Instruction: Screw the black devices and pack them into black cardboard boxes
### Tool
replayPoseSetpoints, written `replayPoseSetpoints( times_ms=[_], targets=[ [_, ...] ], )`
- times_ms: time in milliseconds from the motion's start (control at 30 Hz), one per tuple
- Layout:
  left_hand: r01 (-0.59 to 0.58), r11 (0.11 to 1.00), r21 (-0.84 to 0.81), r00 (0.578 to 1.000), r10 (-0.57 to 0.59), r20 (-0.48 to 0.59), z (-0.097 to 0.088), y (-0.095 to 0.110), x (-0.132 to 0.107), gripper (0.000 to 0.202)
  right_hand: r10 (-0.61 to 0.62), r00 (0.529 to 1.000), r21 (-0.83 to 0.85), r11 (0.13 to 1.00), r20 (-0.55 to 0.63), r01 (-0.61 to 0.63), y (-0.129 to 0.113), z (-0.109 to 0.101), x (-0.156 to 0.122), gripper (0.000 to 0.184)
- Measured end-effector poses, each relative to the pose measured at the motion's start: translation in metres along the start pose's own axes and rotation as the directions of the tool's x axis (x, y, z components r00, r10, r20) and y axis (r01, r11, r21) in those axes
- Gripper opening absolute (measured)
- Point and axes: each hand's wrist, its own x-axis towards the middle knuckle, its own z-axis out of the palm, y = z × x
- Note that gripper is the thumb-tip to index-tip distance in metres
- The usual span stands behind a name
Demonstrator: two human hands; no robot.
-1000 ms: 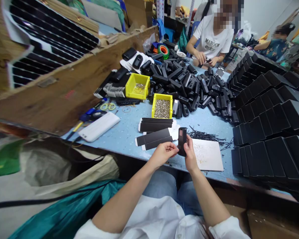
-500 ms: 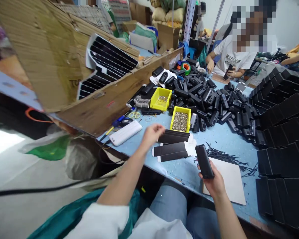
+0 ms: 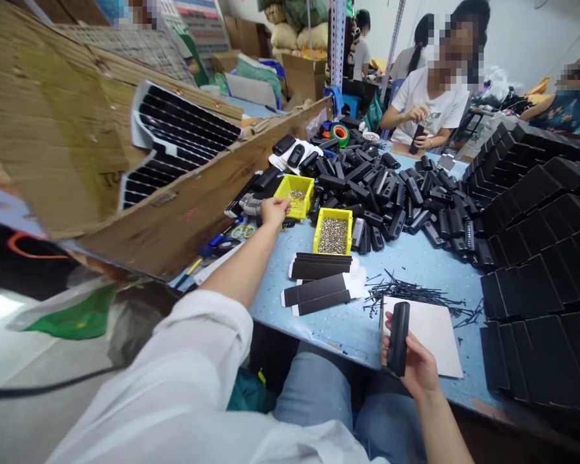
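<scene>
My right hand [image 3: 423,367] is wrapped round a black oblong device [image 3: 399,338] with rounded edges, held upright above the front of a white board [image 3: 428,328]. My left hand [image 3: 274,211] reaches over the left rim of the far yellow bin [image 3: 307,188], which has some small shiny metal pieces in it. Its fingers are drawn together; whatever is between the tips is too small to make out. A nearer yellow bin [image 3: 318,238] is full of small metal pieces. Flat black cartons [image 3: 319,293] lie in front of it.
A big heap of black devices [image 3: 367,180] covers the table's far middle. Black boxes [image 3: 536,283] are stacked along the right. Thin black strips [image 3: 410,290] lie behind the board. A cardboard wall [image 3: 188,206] borders the left. Across the table a person [image 3: 428,103] handles a similar device.
My left hand has moved forward and left, from beside the cartons to the far yellow bin. The device in my right hand has turned to show a narrower side. The camera view has shifted.
</scene>
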Motion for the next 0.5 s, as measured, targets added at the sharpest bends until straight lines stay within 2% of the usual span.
replayPoseSetpoints(
  times_ms=[100,200,267,333,400,500],
  targets=[
    [0.011,0.998,-0.06,0.999,-0.013,-0.044,0.004,-0.015,-0.03,0.015,-0.009,1.0,-0.002,1.0,0.009,0.009,0.002,-0.003,0.005,0.105],
    [0.053,0.997,-0.055,0.997,-0.056,-0.049,0.006,-0.025,-0.042,0.014,-0.013,1.0,-0.032,0.999,-0.018,0.012,0.002,0.005,0.007,0.106],
    [0.078,0.997,-0.023,0.995,-0.079,-0.058,0.005,-0.022,-0.033,0.012,-0.004,1.0,-0.052,0.999,-0.018,0.003,0.001,0.011,0.003,0.108],
    [0.078,0.996,0.03,0.995,-0.076,-0.068,0.004,-0.011,-0.014,0.009,0.005,1.0,-0.07,0.998,-0.017,-0.006,0.002,0.011,-0.004,0.111],
    [0.054,0.993,0.102,0.997,-0.049,-0.052,0.002,0.001,0.008,0.008,0.003,1.0,-0.075,0.997,-0.03,-0.005,0.007,0.004,-0.012,0.112],
    [-0.026,0.977,0.214,0.999,0.016,0.05,0.003,0.011,0.033,0.009,-0.002,0.991,-0.043,0.999,-0.13,-0.004,0.018,-0.016,-0.025,0.112]
  ],
)
